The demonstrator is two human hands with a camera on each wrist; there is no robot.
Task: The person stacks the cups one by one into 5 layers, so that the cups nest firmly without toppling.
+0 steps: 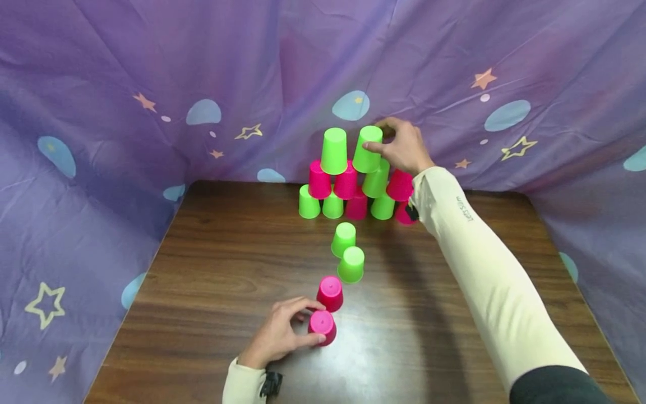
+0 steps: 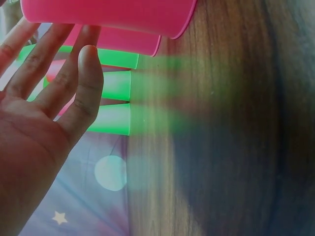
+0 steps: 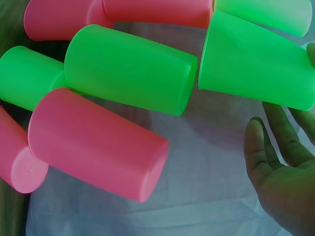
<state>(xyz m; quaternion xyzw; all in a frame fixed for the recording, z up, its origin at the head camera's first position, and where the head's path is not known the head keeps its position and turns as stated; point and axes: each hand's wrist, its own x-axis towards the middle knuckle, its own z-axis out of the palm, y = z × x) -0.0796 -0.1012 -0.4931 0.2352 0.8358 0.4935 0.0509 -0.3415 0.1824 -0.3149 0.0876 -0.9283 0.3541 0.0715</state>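
Observation:
My right hand (image 1: pixel 404 146) pinches an upside-down green cup (image 1: pixel 368 148) between thumb and fingers, above the second tier of a stacked cup wall. In the right wrist view a narrow gap shows between that held cup (image 3: pixel 258 64) and the green cup (image 3: pixel 130 69) in the tier below. Beside it, another green cup (image 1: pixel 334 151) stands on two pink cups. Near the table's front, my left hand (image 1: pixel 280 331) has thumb and index finger round an upside-down pink cup (image 1: pixel 322 327). A second pink cup (image 1: pixel 330 293) stands just behind that one.
Two green cups, a nearer one (image 1: pixel 351 265) and a farther one (image 1: pixel 344 239), stand between the pink pair and the wall. The bottom tier mixes green and pink cups on the wooden table (image 1: pixel 227 241). A purple patterned cloth (image 1: pixel 282 73) hangs close behind the stack.

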